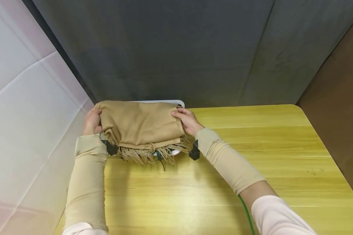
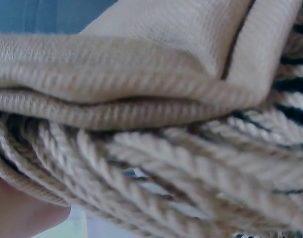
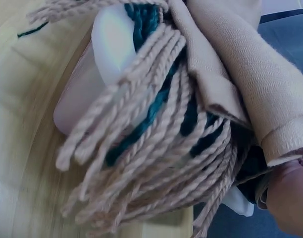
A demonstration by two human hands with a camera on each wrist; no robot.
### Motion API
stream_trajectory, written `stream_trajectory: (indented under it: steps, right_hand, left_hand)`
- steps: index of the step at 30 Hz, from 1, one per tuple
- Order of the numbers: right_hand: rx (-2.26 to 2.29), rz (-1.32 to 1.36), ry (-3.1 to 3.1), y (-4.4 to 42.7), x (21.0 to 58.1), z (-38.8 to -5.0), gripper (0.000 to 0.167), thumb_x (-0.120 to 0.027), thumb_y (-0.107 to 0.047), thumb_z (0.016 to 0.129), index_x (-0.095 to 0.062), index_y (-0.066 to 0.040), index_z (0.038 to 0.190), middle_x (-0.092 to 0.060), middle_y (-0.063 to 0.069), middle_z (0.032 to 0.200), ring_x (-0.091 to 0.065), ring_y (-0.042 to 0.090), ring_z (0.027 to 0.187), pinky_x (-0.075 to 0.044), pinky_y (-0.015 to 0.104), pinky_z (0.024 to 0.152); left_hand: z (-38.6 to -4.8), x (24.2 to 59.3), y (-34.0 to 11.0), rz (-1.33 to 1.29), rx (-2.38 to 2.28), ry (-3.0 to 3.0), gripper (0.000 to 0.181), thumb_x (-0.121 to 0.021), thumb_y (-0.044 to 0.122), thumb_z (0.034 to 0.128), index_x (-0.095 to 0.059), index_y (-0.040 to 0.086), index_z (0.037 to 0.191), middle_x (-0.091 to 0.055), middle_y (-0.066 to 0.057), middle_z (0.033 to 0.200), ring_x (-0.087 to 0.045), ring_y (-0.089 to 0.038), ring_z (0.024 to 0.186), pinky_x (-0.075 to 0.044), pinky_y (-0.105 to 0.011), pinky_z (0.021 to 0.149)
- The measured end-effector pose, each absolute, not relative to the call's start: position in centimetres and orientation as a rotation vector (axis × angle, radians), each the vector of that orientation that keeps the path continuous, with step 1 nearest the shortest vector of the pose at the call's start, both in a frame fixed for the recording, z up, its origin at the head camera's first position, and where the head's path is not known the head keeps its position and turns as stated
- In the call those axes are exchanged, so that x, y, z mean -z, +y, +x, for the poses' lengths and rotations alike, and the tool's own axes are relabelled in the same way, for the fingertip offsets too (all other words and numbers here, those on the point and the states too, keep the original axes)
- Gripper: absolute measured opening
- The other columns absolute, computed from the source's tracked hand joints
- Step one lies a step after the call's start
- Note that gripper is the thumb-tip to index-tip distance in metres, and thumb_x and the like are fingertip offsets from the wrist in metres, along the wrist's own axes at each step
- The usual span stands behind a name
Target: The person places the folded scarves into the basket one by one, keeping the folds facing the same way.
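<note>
A folded tan scarf [image 1: 142, 122] with twisted fringe [image 1: 141, 155] lies over a white container [image 1: 180, 103], whose rim shows at the back and front. My left hand [image 1: 92, 120] grips the scarf's left edge, some of its fingers hidden by cloth. At the right edge, my right hand [image 1: 189, 121] pinches the fabric, thumb on top. Dark green strands [image 3: 144, 27] show among the tan fringe in the right wrist view, beside the container's rounded white corner [image 3: 109, 49]. In the left wrist view the folded layers [image 2: 141, 99] fill most of the picture.
The container stands on a yellow wood-grain table [image 1: 223, 186], near its back left corner. A dark grey curtain [image 1: 170, 55] hangs behind. White panels [image 1: 32, 107] rise close on the left, and a brown panel [image 1: 338, 98] stands at the right. A green cable [image 1: 247, 212] runs under my right arm.
</note>
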State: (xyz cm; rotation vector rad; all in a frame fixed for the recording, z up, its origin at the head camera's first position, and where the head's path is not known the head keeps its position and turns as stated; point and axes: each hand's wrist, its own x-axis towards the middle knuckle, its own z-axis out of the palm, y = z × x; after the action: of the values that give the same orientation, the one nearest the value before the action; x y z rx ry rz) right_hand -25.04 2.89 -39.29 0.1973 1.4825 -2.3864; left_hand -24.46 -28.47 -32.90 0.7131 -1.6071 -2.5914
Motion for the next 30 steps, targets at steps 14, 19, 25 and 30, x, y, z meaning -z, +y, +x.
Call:
stream_trajectory:
  steps: [14, 19, 25, 30]
  right_hand:
    - [2.253, 0.211, 1.659, 2.3, 40.2, -24.7, 0.037, -0.061, -0.003, 0.081, -0.053, -0.001, 0.117, -0.056, 0.011, 0.107, -0.056, 0.013, 0.074, -0.048, 0.027, 0.065]
    - [2.226, 0.228, 1.727, 2.3, 40.7, -24.5, 0.035, -0.062, -0.005, 0.081, -0.055, -0.003, 0.115, -0.057, 0.013, 0.107, -0.057, 0.015, 0.074, -0.049, 0.028, 0.065]
    - [2.171, 0.235, 1.845, 2.1, 41.1, -24.1, 0.031, -0.064, -0.006, 0.08, -0.058, -0.002, 0.11, -0.059, 0.008, 0.095, -0.054, 0.012, 0.071, -0.046, 0.023, 0.061]
    - [2.157, 0.223, 1.92, 1.9, 41.4, -23.8, 0.028, -0.064, -0.004, 0.079, -0.06, 0.001, 0.106, -0.057, 0.004, 0.084, -0.052, 0.01, 0.067, -0.043, 0.021, 0.057]
  left_hand:
    - [-24.4, 34.5, -28.4, 0.865, 2.341, -1.701, 0.042, -0.035, 0.007, 0.0926, -0.038, 0.013, 0.134, -0.046, 0.001, 0.105, -0.045, -0.006, 0.087, -0.041, -0.013, 0.066]
    - [-24.4, 35.2, -28.7, 0.895, 2.287, -1.767, 0.035, -0.037, 0.007, 0.0923, -0.045, 0.01, 0.126, -0.042, 0.005, 0.096, -0.043, -0.005, 0.084, -0.04, -0.013, 0.063]
    - [-24.1, 36.0, -28.4, 0.981, 2.057, -1.978, 0.041, -0.04, 0.005, 0.0906, -0.041, 0.008, 0.132, -0.04, 0.005, 0.102, -0.039, -0.004, 0.089, -0.036, -0.012, 0.065]
    - [-24.0, 36.3, -28.2, 0.989, 1.976, -2.017, 0.042, -0.04, 0.001, 0.0888, -0.04, 0.004, 0.131, -0.039, 0.003, 0.098, -0.037, -0.004, 0.082, -0.035, -0.009, 0.059]
